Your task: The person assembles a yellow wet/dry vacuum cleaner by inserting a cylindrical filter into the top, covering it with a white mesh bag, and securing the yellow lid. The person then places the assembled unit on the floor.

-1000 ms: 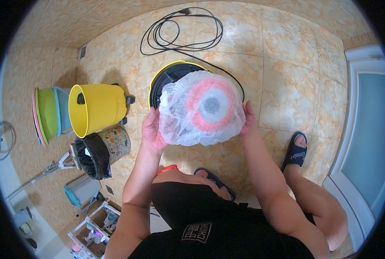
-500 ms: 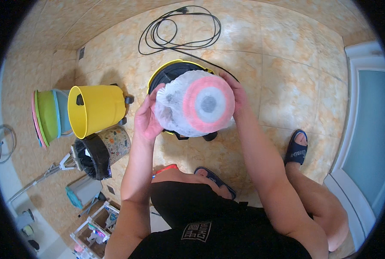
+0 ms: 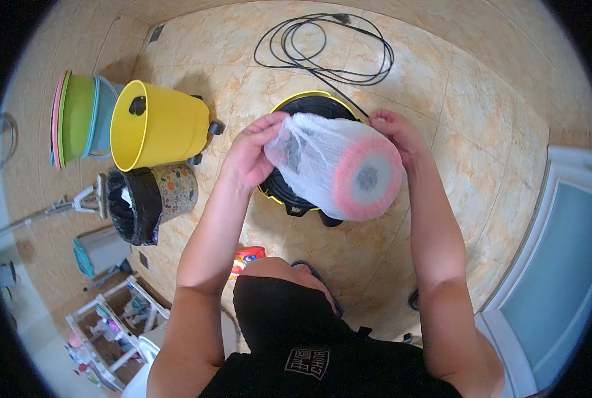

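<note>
A thin white see-through cloth cover (image 3: 312,156) is drawn over a round part with a pink ring (image 3: 349,192) and a grey centre. This sits on a black vacuum cleaner head with a yellow rim (image 3: 300,99), which shows around the cover's far and left sides. My left hand (image 3: 251,151) is closed on the cover's gathered left edge. At the far right side, my right hand (image 3: 399,136) has its fingers pinched together beside the cover, near the black cord; whatever lies between those fingertips is too small to tell.
The cord (image 3: 322,50) lies coiled on the tiled floor. On the left stand a yellow wheeled drum (image 3: 167,129), stacked basins (image 3: 77,119) and a patterned bin (image 3: 177,192) with a black bag. A red packet (image 3: 246,257) lies near my leg; a white-framed door (image 3: 534,265) is at right.
My left hand has gone from cupping the cover to gripping its edge, stretching it leftward. The right hand's fingers have come together at the far side. The whole view has shifted.
</note>
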The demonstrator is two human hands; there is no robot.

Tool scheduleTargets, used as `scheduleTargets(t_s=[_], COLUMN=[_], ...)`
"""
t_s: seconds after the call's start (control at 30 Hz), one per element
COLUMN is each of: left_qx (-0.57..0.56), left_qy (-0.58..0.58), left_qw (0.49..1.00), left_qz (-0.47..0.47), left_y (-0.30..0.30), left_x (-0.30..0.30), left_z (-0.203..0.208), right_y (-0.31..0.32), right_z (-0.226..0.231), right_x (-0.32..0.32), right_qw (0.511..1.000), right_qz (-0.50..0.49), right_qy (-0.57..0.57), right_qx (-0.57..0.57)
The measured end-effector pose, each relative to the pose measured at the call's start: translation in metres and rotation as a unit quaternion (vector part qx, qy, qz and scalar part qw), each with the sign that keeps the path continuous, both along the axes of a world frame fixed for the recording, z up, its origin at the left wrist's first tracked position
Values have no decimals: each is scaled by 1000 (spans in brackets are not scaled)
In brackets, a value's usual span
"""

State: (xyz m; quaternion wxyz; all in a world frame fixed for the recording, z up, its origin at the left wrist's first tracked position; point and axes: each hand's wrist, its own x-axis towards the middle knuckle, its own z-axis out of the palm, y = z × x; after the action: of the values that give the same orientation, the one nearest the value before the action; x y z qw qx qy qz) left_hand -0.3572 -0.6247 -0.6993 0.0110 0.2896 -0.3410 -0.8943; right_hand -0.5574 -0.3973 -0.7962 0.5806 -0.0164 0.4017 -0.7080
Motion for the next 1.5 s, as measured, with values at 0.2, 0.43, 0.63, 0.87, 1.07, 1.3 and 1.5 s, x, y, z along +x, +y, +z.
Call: scheduleTargets(t_s=[0.2,0.43,0.63,0.87,1.07,1.3,1.5], left_qx=[-7,41,21,95,130,-46,-239], left_qy=[-46,57,0,-6,-91,-93,-116], left_qw=[999,992,999,994,982,994,964], left_qz=[29,101,43,51,102,12,23], left_y=[24,41,60,70,73,73,58], left_x=[42,44,72,77,77,80,52], left_z=[5,-6,-13,-4,-6,-13,-15], right_y=[32,-26,4,31,50,72,67], right_z=[5,-6,-45,-29,-21,-26,-27], right_x=[-25,-16,23,78,110,126,113], right_qw=[977,990,985,958,917,977,979], right_qz=[179,5,145,-16,-160,-161,-183], right_qy=[113,125,-53,-256,-271,-136,-84], right_qx=[39,66,82,-130,-246,-28,-2])
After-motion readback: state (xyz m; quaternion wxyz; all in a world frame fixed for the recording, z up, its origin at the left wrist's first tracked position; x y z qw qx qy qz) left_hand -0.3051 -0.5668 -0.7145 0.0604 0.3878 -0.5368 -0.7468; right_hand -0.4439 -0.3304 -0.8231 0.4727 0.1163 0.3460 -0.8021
